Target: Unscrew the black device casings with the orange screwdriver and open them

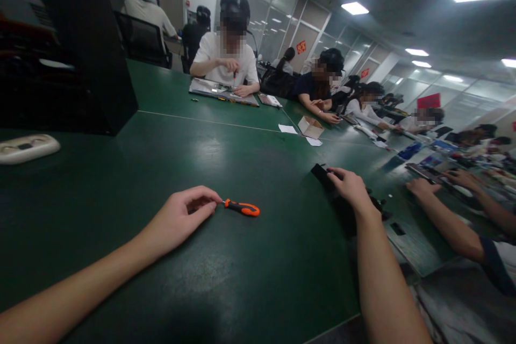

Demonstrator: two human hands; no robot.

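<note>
A screwdriver [244,208] with an orange and black handle lies on the green table, its handle pointing right. My left hand [187,212] pinches its short metal shaft between thumb and fingertips; the tip is hidden by the fingers. Farther right, my right hand [351,188] has its thumb and fingers closed on the edge of a dark black object [321,174]. Most of that object lies in shadow behind my wrist, and its kind cannot be made out.
A black cabinet [116,86] stands at the left, with a white oblong device [30,149] before it. Across the table [217,279], a person [228,56] works on a flat panel [223,91]. A small cardboard box [310,127] sits mid-table. A neighbour's hand [423,187] is close at right.
</note>
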